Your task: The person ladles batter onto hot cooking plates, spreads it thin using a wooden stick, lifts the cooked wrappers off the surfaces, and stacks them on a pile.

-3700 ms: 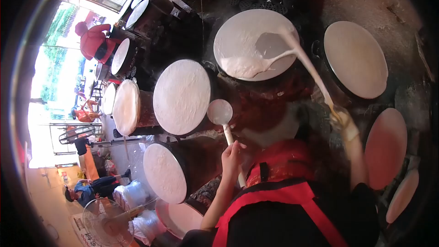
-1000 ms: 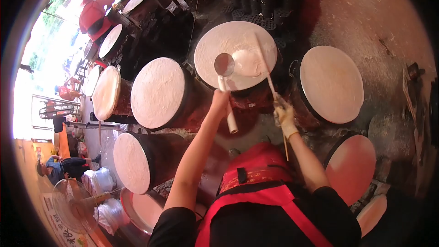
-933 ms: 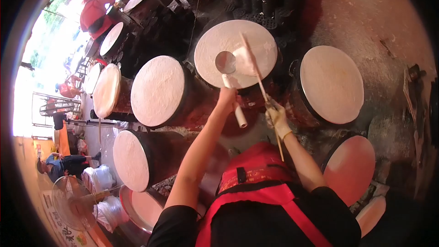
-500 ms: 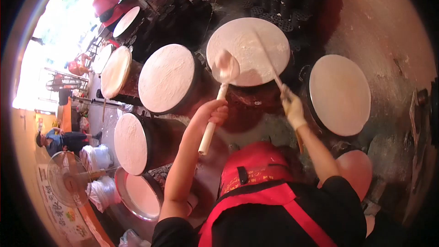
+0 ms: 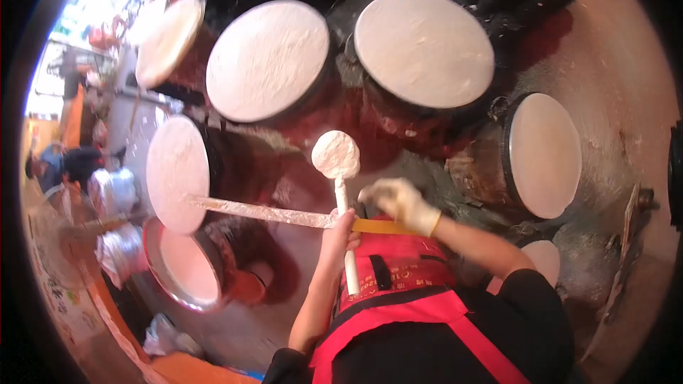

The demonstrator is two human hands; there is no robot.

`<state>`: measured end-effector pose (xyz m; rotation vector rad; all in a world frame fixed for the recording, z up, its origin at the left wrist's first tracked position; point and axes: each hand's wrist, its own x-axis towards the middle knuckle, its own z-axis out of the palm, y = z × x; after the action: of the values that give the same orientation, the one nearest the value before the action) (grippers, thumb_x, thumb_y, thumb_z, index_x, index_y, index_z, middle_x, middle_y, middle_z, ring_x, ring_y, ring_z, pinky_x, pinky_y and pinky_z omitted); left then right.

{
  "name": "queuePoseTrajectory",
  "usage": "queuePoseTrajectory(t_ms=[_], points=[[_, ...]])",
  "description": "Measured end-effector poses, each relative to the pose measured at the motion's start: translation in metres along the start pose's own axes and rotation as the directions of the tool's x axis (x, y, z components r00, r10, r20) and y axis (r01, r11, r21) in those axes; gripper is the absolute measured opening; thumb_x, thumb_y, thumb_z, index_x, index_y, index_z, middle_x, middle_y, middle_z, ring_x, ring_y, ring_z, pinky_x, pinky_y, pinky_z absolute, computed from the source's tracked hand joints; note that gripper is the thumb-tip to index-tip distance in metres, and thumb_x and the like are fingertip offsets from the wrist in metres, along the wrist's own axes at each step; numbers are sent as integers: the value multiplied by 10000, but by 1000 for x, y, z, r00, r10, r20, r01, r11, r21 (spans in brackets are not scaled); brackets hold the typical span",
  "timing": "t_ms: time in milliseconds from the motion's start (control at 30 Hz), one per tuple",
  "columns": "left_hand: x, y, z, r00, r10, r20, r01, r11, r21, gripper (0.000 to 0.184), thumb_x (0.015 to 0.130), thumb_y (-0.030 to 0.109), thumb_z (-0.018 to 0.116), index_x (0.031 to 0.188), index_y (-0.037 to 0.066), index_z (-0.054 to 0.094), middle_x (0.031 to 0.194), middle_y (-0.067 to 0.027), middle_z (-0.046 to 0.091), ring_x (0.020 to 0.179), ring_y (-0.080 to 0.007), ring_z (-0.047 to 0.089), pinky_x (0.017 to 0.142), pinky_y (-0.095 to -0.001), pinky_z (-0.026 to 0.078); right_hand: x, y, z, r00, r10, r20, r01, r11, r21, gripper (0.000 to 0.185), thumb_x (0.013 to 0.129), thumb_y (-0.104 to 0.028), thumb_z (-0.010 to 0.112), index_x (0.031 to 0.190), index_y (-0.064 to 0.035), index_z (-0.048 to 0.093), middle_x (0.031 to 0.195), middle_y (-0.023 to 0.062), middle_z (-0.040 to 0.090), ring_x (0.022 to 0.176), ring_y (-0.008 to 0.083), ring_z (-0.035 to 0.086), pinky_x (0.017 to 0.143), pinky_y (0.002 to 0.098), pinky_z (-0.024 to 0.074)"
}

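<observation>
My left hand [image 5: 340, 233] is closed around the white handle of a ladle [image 5: 336, 155], whose round head is coated in pale batter. A long flat spatula [image 5: 267, 213], its blade smeared with batter, crosses the ladle at the same hand and appears gripped there too. Its yellow handle [image 5: 384, 227] points right, passing below my right hand [image 5: 402, 204]. That hand wears a pale glove; its fingers are partly curled and apart, with nothing visible in them. The spatula's far tip overlaps the left round batter-covered plate [image 5: 174, 163] in view.
Around me stand several drum-like stands with round pale tops, including a front one [image 5: 427, 46], a front-left one [image 5: 270, 57] and a right one [image 5: 546, 156]. A metal-rimmed basin [image 5: 153, 242] of pale batter sits at lower left. Plastic-wrapped bundles [image 5: 117, 252] lie farther left.
Both hands have drawn back from the front round top towards my body. The spatula has swung across to my left hand, and my right hand has let go of it. The view has shifted.
</observation>
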<state>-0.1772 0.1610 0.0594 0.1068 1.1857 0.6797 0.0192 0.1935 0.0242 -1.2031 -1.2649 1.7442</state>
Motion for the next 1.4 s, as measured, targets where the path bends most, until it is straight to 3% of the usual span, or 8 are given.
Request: queuePoseTrajectory(t_ms=[67, 100, 133, 233, 633, 1267, 1333, 1400], points=[[-5, 1, -15, 995, 18, -94, -27, 995, -95, 164, 965, 183, 585, 1021, 97, 458, 846, -3, 472, 487, -21, 302, 413, -188, 245, 50, 86, -49, 994, -82, -76, 40, 895, -445, 257, 906, -95, 548, 1115, -70, 695, 1070, 99, 717, 1000, 185, 668, 880, 316, 524], [-4, 0, -26, 994, -10, -109, -7, 989, -150, 154, 968, 168, 579, 1025, 104, 452, 859, -7, 472, 486, -23, 304, 413, -189, 251, 77, 153, -87, 991, 65, -116, -100, 939, -330, 311, 898, -129, 545, 1181, -94, 669, 1147, 97, 695, 1037, 216, 664, 879, 327, 530], [5, -8, -22, 990, -31, -135, 5, 982, -186, 154, 968, 168, 579, 1025, 104, 452, 859, -7, 472, 486, -23, 304, 413, -189, 251, 89, 158, -123, 989, 123, -86, -146, 652, -744, 370, 889, -162, 544, 1246, -105, 628, 1213, 128, 656, 1062, 286, 649, 872, 372, 530], [13, -15, -32, 979, -61, -193, 10, 968, -253, 114, 985, 159, 547, 1043, 128, 454, 848, 10, 473, 473, -29, 295, 409, -192, 256, 148, 215, -181, 974, 115, -196, -222, 295, -929, 385, 933, -225, 478, 1282, -107, 590, 1251, 167, 614, 1110, 355, 602, 955, 424, 480], [10, -10, -35, 985, -150, -87, 90, 871, -483, 184, 992, 196, 549, 1140, 143, 452, 844, 17, 502, 442, -18, 269, 373, -175, 232, 199, 270, -249, 945, 204, -256, -317, 367, -874, 325, 950, -188, 505, 1226, -82, 639, 1185, 193, 644, 1134, 361, 599, 950, 386, 459], [1, 5, -32, 981, -190, -49, 154, 900, -408, 149, 991, 174, 526, 1114, 138, 449, 845, 7, 496, 458, -29, 275, 382, -179, 233, 209, 270, -224, 925, 173, -337, -376, 316, -871, 301, 939, -178, 498, 1177, -82, 655, 1173, 187, 653, 1107, 388, 595, 950, 434, 467], [-3, 3, -28, 983, -173, -54, 142, 923, -357, 128, 990, 174, 528, 1086, 133, 454, 835, 5, 498, 458, -30, 279, 381, -182, 232, 198, 235, -199, 902, 347, -257, -341, 207, -917, 313, 922, -219, 503, 1140, -62, 663, 1165, 225, 635, 1135, 416, 560, 952, 459, 451], [-7, 2, -27, 989, -146, -37, 130, 952, -276, 110, 988, 173, 529, 1059, 127, 458, 826, 4, 501, 457, -31, 283, 381, -184, 231, 159, 201, -172, 873, 467, 139, -139, 512, -848, 308, 960, -188, 495, 1134, -15, 682, 1103, 163, 700, 1034, 265, 658, 912, 358, 482]])
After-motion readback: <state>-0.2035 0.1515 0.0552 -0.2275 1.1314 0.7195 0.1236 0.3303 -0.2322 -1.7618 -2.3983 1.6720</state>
